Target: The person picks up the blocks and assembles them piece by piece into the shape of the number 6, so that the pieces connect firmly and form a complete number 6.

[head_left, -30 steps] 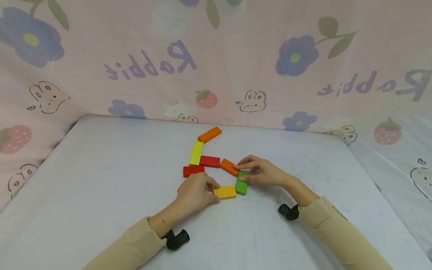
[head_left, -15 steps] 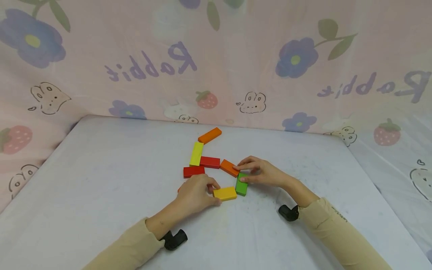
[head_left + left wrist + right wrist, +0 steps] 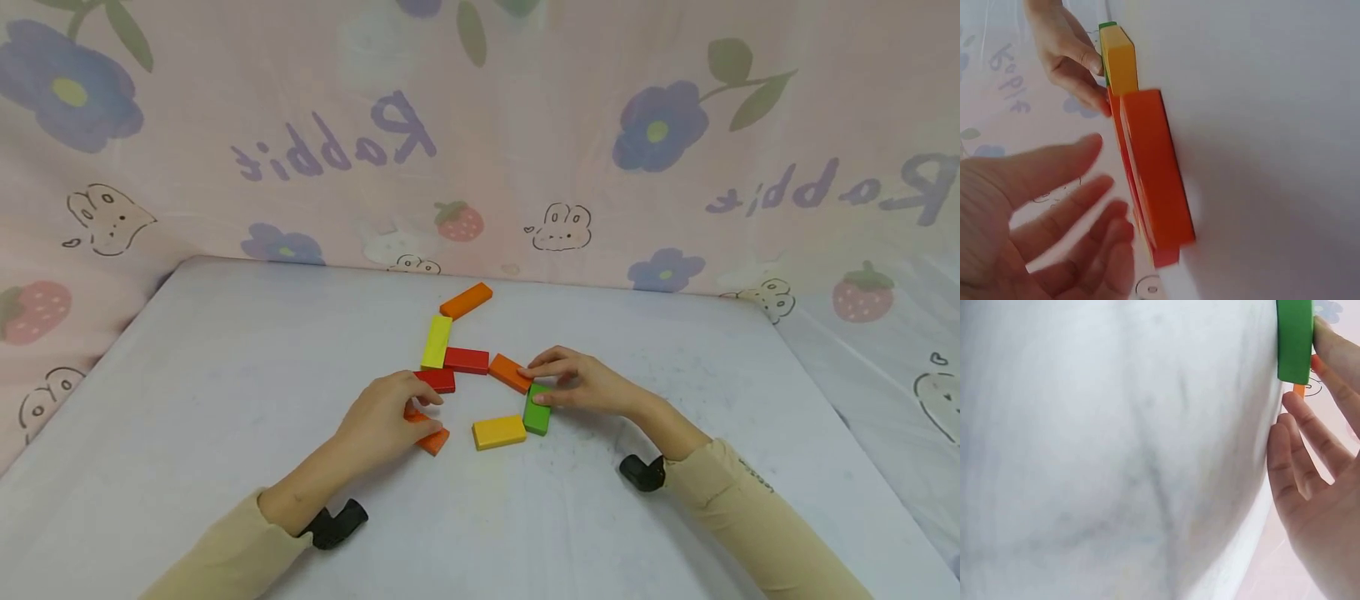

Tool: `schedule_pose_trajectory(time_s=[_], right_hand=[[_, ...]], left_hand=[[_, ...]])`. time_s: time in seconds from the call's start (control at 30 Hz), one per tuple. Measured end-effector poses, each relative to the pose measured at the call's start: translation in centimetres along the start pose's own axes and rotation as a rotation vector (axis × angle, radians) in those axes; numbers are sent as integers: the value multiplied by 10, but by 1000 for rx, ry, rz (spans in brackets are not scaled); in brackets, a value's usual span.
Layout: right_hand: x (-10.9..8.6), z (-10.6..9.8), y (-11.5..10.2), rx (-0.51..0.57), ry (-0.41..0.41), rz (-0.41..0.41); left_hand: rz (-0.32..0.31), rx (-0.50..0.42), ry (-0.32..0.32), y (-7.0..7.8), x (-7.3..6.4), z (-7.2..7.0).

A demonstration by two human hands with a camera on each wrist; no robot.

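Note:
My left hand (image 3: 378, 421) hovers by an orange block (image 3: 433, 440), its fingers spread over the block's left end. In the left wrist view, thumb and fingers stand apart beside that orange block (image 3: 1155, 169), with nothing between them. A red block (image 3: 441, 381) lies just beyond these fingers, partly covered. My right hand (image 3: 588, 385) rests its extended fingertips on another orange block (image 3: 506, 372) and its thumb on a green block (image 3: 537, 417). Between the hands lies an amber block (image 3: 499, 433), its right end against the green one and a gap at its left.
Farther back lie a second red block (image 3: 467, 361), a yellow block (image 3: 437, 342) and a slanted orange block (image 3: 467, 300), continuing the chain. The white tabletop (image 3: 247, 367) ends at a patterned cloth (image 3: 495, 150) behind. Black wrist devices (image 3: 341, 523) sit under both sleeves.
My left hand has let go of the amber block and moved left, uncovering the near orange block's right end. The right hand stays in place on the orange and green blocks.

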State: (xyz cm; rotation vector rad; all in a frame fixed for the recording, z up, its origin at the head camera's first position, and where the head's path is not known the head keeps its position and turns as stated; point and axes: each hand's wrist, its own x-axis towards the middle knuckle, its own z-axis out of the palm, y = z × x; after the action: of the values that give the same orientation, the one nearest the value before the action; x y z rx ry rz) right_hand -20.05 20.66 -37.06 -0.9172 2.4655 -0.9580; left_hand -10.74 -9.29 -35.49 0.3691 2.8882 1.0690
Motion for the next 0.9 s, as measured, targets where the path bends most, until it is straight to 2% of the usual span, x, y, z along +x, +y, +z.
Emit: schedule_pose_trajectory(time_s=[0.17,0.47,0.9], right_hand=[[-1,0,2,-4,5,2],[-1,1,3,2,2,-9],[1,1,4,-13,1,-9]], left_hand=[[-43,74,30,-5,-5,-6],[-81,106,36,-11,-11,-8],[-102,5,9,-5,-8,-1]])
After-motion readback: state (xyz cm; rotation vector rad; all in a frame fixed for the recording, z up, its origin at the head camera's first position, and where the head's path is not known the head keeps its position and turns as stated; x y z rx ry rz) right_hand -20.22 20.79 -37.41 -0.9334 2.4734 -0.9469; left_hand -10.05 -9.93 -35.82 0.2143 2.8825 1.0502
